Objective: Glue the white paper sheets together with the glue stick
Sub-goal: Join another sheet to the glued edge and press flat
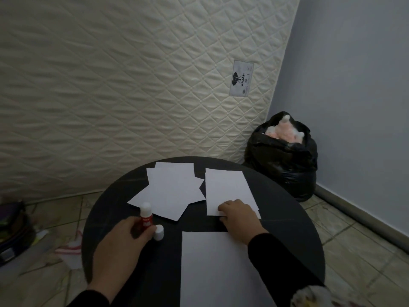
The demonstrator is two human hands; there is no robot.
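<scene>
Left hand [120,244] grips the upright glue stick [146,217], its cap [159,232] just right; right hand [238,216] presses curled fingers onto the far-right sheet [225,187]

Hands at a round black tabletop [287,218]

Left hand [124,244] grips the upright glue stick [146,216] beside its white cap [159,232]; right hand [239,214] presses a white sheet [225,187].

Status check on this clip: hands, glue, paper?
Left hand grips glue stick, cap off beside it. Right hand on right sheet. Nothing blocking.
</scene>
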